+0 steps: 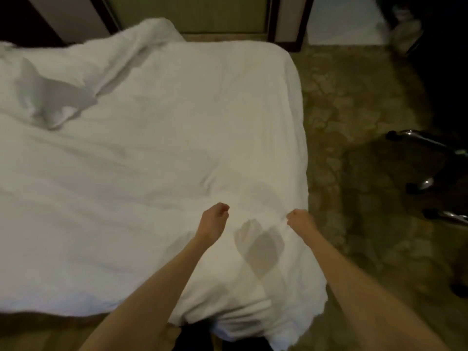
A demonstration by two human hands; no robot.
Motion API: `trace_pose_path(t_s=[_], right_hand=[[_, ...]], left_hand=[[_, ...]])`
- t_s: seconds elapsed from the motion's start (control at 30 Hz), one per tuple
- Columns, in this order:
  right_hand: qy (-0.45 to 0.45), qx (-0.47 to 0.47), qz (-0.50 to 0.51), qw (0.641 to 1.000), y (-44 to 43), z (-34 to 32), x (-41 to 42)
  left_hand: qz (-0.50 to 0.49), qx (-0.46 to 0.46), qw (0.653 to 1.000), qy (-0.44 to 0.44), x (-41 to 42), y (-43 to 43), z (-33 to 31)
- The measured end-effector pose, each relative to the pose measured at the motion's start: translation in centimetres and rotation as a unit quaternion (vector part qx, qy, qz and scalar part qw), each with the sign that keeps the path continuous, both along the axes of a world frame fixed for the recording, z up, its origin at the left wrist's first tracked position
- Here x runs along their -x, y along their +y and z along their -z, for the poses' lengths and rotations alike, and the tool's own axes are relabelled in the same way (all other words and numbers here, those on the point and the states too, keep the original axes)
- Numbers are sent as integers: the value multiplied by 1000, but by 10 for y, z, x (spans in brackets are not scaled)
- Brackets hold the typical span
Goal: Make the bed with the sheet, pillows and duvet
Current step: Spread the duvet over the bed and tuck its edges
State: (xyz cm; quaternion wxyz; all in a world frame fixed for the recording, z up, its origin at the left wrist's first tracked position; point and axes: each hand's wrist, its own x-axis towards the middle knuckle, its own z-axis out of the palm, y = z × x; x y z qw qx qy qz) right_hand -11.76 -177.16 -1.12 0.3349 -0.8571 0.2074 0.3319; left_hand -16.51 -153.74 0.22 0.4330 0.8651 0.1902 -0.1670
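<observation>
Left hand [214,220]: your fingers are curled in, with the thumb tip close against the fingertips and the wrist bent. It is over the duvet [152,160], near the bed's right side.
Right hand [300,219]: it is balled into a tight fist at the duvet's right edge, level with the left hand and apart from it.
Grip: the picture is blurred here, so you cannot tell whether either hand has fabric pinched in it. Fine creases run towards your right fist.
Duvet position: it is white and spread over nearly the whole top of the bed. Its near corner droops over the edge towards your body, between your forearms.
Rumpled fold [58,97]: at the far left the duvet rises in a crumpled ridge with a grey shadow under it.
Hand shadow [260,249]: a grey patch lies on the duvet between your wrists.
Carpet [354,122]: it is brown and patterned, to the right of the bed.
Chair base [430,178]: its chrome legs with dark casters are at the right edge, well apart from the bed.
</observation>
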Motion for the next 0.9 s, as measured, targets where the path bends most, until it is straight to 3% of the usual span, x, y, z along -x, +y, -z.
trace_pose_path(t_s=[0.17,0.43,0.6,0.9], right_hand=[[-30,-123,-2,992,69,-76,-36],[-80,-163,-114,977,159,-130,-72],[-106,-195,-160,962,206,-143,-90],[-109,-204,-255,939,191,-146,-98]], left_hand=[[-87,39,995,-15,-11,50,-45],[-135,141,980,27,-15,132,-101],[-209,146,967,-29,-19,175,-133],[-298,138,941,-82,-13,141,-134]])
